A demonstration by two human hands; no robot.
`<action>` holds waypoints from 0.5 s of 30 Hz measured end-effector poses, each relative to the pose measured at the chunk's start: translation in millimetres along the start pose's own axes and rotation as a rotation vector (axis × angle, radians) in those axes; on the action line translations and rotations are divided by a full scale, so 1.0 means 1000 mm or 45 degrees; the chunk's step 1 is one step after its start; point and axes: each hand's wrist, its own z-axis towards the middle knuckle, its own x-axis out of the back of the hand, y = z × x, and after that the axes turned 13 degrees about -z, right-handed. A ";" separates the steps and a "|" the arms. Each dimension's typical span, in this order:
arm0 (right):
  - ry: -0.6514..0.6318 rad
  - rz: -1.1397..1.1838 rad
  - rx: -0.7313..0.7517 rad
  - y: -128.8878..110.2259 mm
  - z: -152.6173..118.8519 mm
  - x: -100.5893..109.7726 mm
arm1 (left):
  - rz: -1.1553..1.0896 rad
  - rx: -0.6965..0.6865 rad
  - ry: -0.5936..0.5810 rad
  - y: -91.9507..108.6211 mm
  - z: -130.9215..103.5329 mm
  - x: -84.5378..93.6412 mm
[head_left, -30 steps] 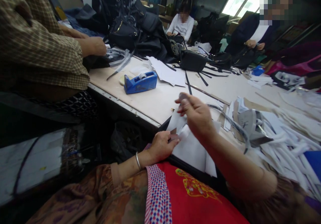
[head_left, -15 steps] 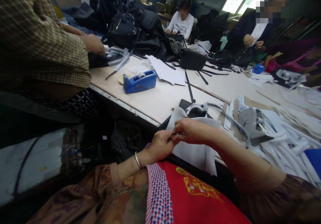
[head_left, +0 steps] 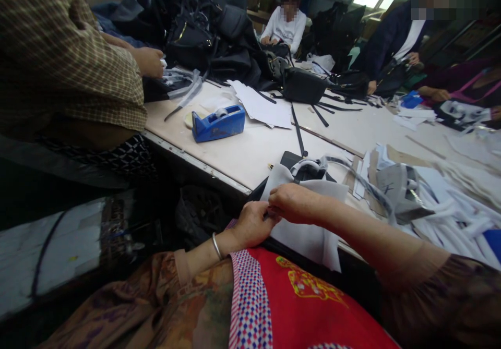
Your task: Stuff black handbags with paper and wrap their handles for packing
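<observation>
My left hand [head_left: 254, 225], with a silver bangle at the wrist, is closed at the table's near edge around something small and dark, mostly hidden. The fingertips of my right hand [head_left: 291, 201] are pinched together against it, and what they hold is too small to name. Beneath and behind both hands lies a black bag [head_left: 291, 159] partly covered by a white sheet [head_left: 305, 237]. A handle wrapped in pale material [head_left: 309, 165] arches up from the bag, just beyond my right hand.
A blue tape dispenser [head_left: 219, 123] stands on the table [head_left: 230, 161], near white paper sheets [head_left: 264, 104]. White strips [head_left: 450, 224] are heaped at the right. Black bags [head_left: 305, 85] lie farther back. A person in a checked shirt [head_left: 74, 62] is at the left; others sit or stand across the table.
My right fingertips have closed in lower against my left hand, and the dark piece between them shows less. The co-workers' hands across the table and at the left have shifted.
</observation>
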 end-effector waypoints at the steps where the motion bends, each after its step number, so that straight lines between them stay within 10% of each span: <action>1: -0.012 -0.045 0.031 -0.001 0.000 0.000 | 0.006 0.011 -0.005 -0.001 0.001 0.001; 15: 0.333 -0.367 0.162 -0.004 -0.025 -0.027 | -0.113 0.152 -0.192 -0.001 0.015 0.009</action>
